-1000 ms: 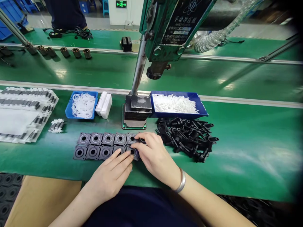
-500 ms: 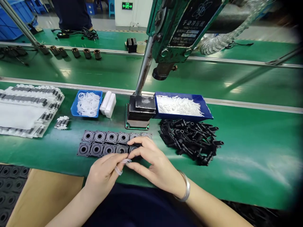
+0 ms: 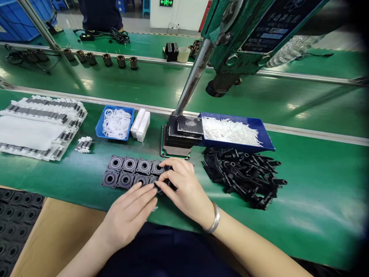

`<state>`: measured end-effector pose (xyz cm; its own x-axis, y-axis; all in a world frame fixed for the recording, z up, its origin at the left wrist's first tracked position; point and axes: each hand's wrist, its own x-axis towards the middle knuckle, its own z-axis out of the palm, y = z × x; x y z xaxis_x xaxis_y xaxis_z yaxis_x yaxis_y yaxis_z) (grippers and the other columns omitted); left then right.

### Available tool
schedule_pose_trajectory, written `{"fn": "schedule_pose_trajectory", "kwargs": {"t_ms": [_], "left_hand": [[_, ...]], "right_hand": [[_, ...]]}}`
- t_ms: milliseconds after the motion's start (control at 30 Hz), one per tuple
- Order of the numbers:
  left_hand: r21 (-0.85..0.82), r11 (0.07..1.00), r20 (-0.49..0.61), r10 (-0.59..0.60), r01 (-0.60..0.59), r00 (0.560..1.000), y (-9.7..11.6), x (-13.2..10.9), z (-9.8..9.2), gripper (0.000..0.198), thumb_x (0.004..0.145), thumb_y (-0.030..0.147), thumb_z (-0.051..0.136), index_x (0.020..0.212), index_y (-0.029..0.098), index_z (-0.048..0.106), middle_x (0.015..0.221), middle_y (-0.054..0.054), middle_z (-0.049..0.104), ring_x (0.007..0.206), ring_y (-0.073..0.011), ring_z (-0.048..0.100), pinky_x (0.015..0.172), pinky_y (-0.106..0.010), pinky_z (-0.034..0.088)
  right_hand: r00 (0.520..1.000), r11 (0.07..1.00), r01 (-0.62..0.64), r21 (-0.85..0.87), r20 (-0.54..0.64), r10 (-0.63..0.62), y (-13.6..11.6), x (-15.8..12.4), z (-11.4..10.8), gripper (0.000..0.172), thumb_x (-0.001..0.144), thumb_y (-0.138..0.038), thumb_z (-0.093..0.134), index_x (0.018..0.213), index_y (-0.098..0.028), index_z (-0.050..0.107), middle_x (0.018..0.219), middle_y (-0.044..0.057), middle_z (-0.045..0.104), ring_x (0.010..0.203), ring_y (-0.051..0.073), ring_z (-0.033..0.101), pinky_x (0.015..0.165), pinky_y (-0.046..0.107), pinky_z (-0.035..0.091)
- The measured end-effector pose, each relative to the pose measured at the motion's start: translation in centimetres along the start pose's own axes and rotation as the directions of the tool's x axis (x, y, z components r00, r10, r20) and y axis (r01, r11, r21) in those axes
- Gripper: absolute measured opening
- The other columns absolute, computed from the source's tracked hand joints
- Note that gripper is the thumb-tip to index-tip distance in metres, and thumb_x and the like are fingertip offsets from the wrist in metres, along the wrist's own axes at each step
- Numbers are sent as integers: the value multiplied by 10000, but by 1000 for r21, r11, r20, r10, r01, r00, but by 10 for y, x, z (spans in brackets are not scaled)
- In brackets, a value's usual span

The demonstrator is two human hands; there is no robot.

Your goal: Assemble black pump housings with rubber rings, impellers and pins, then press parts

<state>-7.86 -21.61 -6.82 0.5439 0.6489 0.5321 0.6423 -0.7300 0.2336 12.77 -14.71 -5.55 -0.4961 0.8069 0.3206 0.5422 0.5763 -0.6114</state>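
Note:
Two rows of dark square plates (image 3: 126, 179) with round centre holes lie on the green bench, several bearing a pale ring around the hole. My left hand (image 3: 129, 215) reaches over the front row, its fingers long and close together. White rings (image 3: 155, 208) poke out beneath those fingers, apparently held against the palm, which is hidden. My right hand (image 3: 184, 184) bends over the right part of the rows. Its thumb and index finger come together at a front-row plate, close to the left fingertips; what they pinch is too covered to name.
Behind the plates stand a blue tray of white rings (image 3: 100, 127), white blocks (image 3: 140, 125) and a press base (image 3: 175, 148). Right of it are a blue bin of white sticks (image 3: 266, 140) and a black parts pile (image 3: 245, 175). White sheets (image 3: 29, 130) are stacked left.
My hands have moved from just in front of the plates onto the front row. My left hand has turned palm down, leaving the white rings mostly covered. The view has shifted left.

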Motion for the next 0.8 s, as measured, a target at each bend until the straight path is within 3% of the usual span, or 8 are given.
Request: {"fn": "schedule_pose_trajectory", "kwargs": {"t_ms": [133, 200, 333, 567, 800], "left_hand": [[67, 996, 58, 62, -66, 996, 1, 1, 10, 266, 986, 97, 450, 1101, 88, 689, 1187, -140, 729, 1226, -256, 625, 1090, -473, 492], [84, 993, 74, 79, -85, 994, 0, 3, 11, 277, 985, 93, 440, 1098, 83, 693, 1202, -146, 721, 1244, -277, 610, 1083, -489, 493], [99, 988, 102, 110, -120, 989, -2, 3, 10, 317, 989, 81, 398, 1093, 77, 697, 1230, -148, 708, 1286, -294, 574, 1106, -499, 463], [91, 990, 105, 96, -106, 990, -1, 2, 11, 301, 984, 85, 416, 1074, 86, 703, 1246, -148, 701, 1299, -297, 560, 1136, -508, 414], [96, 991, 85, 82, -90, 993, 1, 4, 12, 297, 990, 90, 416, 1067, 96, 703, 1235, -128, 710, 1337, -277, 525, 1166, -483, 376]], "right_hand": [[1000, 992, 24, -125, -16, -26, 0, 2, 5, 43, 945, -192, 584, 927, -188, 623, 1145, 110, 637, 1147, 266, 529, 981, 480, 404], [999, 987, 41, -156, -14, -44, 1, -1, 3, 124, 958, -151, 534, 1028, -178, 633, 1172, 120, 631, 1151, 263, 527, 981, 472, 411], [989, 969, 141, -202, 62, -131, 4, -11, -3, 277, 971, -85, 447, 1125, -199, 647, 1256, 109, 620, 1201, 267, 500, 975, 478, 404], [980, 961, 174, -215, 129, -148, 7, -14, -6, 328, 975, -78, 412, 1206, -167, 628, 1312, 147, 579, 1234, 286, 475, 997, 503, 396], [978, 954, 201, -224, 109, -181, 7, -15, -9, 285, 969, -69, 424, 1109, -141, 662, 1284, 152, 589, 1222, 295, 485, 986, 507, 416]]}}
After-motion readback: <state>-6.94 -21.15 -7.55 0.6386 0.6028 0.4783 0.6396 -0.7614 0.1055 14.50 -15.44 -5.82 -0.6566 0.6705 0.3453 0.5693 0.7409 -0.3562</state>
